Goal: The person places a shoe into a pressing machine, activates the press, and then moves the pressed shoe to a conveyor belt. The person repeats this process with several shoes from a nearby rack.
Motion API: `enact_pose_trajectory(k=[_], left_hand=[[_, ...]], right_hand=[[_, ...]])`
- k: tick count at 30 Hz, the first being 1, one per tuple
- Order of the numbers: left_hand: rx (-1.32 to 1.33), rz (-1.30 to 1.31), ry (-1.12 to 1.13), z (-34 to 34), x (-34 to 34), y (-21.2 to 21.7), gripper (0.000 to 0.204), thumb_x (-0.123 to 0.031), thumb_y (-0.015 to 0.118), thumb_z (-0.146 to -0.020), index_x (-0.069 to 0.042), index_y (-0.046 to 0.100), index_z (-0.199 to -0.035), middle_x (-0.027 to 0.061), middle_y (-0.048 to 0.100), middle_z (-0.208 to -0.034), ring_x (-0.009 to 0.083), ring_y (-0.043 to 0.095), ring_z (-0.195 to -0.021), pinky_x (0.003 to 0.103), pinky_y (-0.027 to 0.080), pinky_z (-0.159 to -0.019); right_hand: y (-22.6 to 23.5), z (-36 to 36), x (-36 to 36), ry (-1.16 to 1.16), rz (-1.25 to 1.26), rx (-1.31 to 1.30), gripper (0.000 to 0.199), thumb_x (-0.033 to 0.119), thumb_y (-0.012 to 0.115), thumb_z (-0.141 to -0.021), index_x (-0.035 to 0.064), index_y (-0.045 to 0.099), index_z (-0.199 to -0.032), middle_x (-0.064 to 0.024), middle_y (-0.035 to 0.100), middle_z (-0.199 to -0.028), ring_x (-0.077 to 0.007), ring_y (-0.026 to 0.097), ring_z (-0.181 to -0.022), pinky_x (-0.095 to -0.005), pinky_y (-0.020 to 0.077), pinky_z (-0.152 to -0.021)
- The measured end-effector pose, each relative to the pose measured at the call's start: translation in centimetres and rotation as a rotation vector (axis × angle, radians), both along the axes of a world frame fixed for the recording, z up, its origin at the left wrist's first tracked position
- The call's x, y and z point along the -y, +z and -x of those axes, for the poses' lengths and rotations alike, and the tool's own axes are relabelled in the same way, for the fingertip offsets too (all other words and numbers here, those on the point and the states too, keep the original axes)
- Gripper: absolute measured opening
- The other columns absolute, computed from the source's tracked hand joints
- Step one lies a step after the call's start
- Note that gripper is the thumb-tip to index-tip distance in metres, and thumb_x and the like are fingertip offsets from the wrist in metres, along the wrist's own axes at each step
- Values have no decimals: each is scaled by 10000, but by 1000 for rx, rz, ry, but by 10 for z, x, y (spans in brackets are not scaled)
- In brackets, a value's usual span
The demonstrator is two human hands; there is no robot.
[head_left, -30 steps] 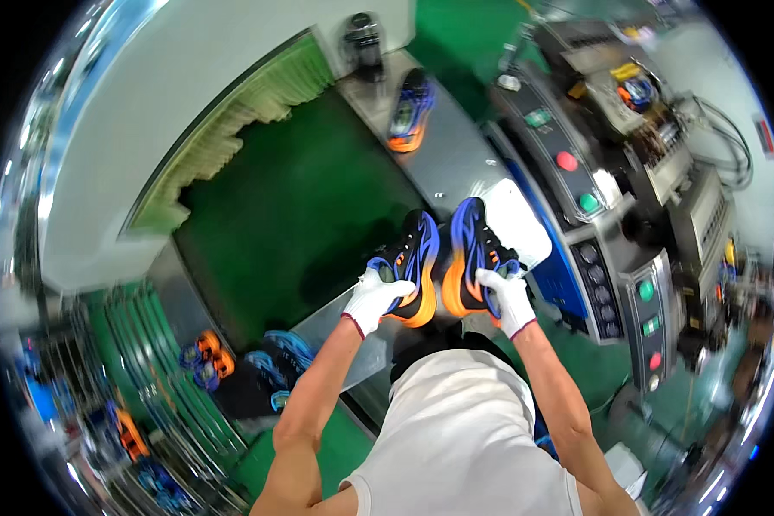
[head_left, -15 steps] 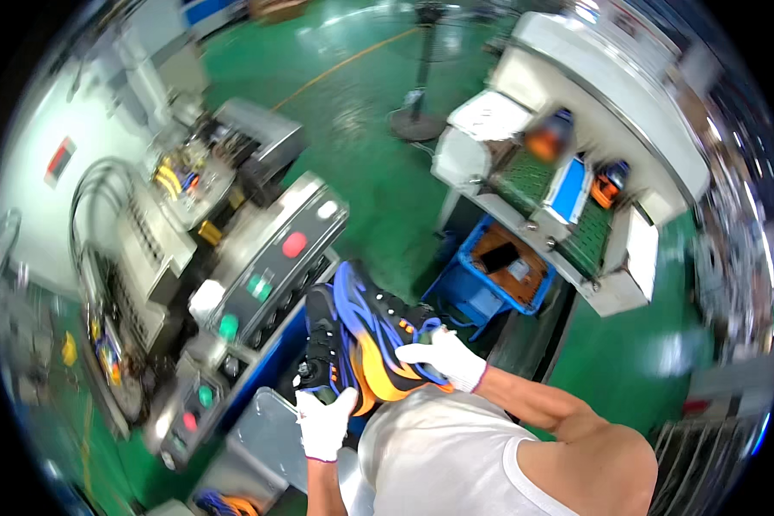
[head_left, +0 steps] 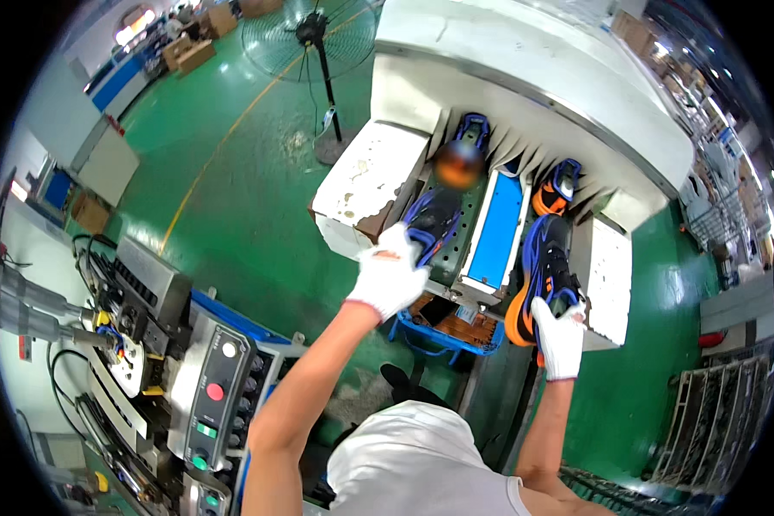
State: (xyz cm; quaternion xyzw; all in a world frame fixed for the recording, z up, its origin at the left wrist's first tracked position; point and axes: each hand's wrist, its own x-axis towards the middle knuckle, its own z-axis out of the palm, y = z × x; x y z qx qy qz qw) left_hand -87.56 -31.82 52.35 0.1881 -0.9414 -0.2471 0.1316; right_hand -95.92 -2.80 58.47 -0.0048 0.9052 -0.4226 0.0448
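In a white glove, my left hand (head_left: pixel 389 273) is closed on the heel end of a black and blue sneaker (head_left: pixel 435 217), which lies over the left perforated track of a white machine. My right hand (head_left: pixel 561 335), also gloved, grips a second sneaker (head_left: pixel 549 254), black and blue with an orange sole, tilted with its sole toward the left, over the right track. Farther in, a partly blurred sneaker (head_left: pixel 470 129) stands on the left track. Another black, blue and orange sneaker (head_left: pixel 561 186) stands on the right one, close to the strip curtain.
A blue-topped divider (head_left: pixel 496 230) parts the two tracks. White side blocks (head_left: pixel 371 185) flank the opening. Below is a blue crate (head_left: pixel 413 331) holding a dark phone-like object. At left stands a control panel (head_left: pixel 215 396) with buttons; a pedestal fan (head_left: pixel 325 82) stands behind.
I have turned from the button-panel machine toward the white one. The two sneakers, held close together before, are now apart, one in each hand, over separate tracks.
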Motion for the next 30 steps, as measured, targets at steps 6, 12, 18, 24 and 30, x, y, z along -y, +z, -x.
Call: enact_pose_trajectory(k=[6, 12, 18, 24, 30], left_hand=[[15, 75, 275, 78, 11, 3, 445, -203, 625, -807, 80, 613, -1149, 286, 649, -1115, 414, 683, -1009, 488, 577, -832], [-346, -96, 174, 8, -26, -22, 763, -334, 645, -852, 103, 408, -1431, 301, 574, -1311, 424, 627, -1137, 522, 467, -1021], [0, -577, 815, -318, -109, -139, 486, -348, 683, -881, -15, 634, -1233, 243, 697, -1143, 400, 683, -1068, 473, 549, -916], [148, -488, 2428, -646, -423, -199, 325, -306, 615, -882, -118, 754, -1108, 167, 738, -1122, 373, 696, -1066, 461, 550, -944], [265, -313, 2851, -751, -626, -216, 285, -142, 688, -871, -152, 717, -1154, 122, 683, -1205, 355, 643, -1117, 492, 518, -979]], right_hand=[[-45, 93, 45, 213, -46, -132, 364, 285, 804, -855, -37, 715, -1000, -113, 747, -969, -205, 678, -797, -386, 545, -742], [-10, 16, 100, 460, 431, -985, 508, 277, 719, -966, 4, 592, -1376, -178, 694, -1193, -355, 650, -1100, -465, 557, -912], [-104, -155, 212, 1586, 267, 396, 511, 72, 664, -998, -35, 479, -1463, -189, 544, -1477, -261, 542, -1345, -382, 438, -1135], [-162, -328, 222, 2074, -167, 539, 569, 43, 680, -975, -3, 443, -1490, -190, 521, -1506, -277, 525, -1368, -398, 405, -1157], [-201, -460, 184, 2216, -419, 486, 611, 119, 723, -960, -34, 440, -1478, -244, 506, -1500, -328, 507, -1393, -424, 407, -1163]])
